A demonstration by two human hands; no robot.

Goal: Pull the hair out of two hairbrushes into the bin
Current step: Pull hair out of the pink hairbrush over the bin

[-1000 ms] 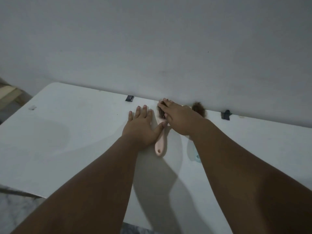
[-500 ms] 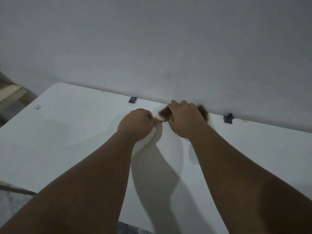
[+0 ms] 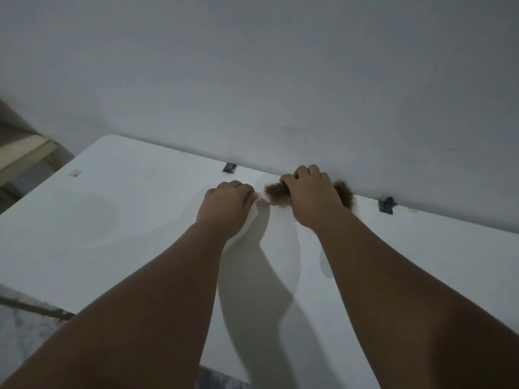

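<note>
A pink hairbrush [image 3: 276,192] with brown hair tangled in its bristles is held just above the white table [image 3: 126,220], near the wall. My left hand [image 3: 227,204] is closed around its pink handle. My right hand [image 3: 313,196] covers the bristle head, fingers curled over it. A second clump of brown hair [image 3: 346,195] shows behind my right hand against the wall; what it belongs to is hidden. No bin is in view.
Two dark clips [image 3: 229,167] [image 3: 387,204] sit at the table's back edge by the grey wall. A small pale object [image 3: 325,262] lies half hidden under my right forearm. A wooden frame [image 3: 25,153] stands off the left side.
The brush lay flat on the table with my left palm beside it. My left hand has since closed on the handle and lifted it, and my right hand shifted over the bristles.
</note>
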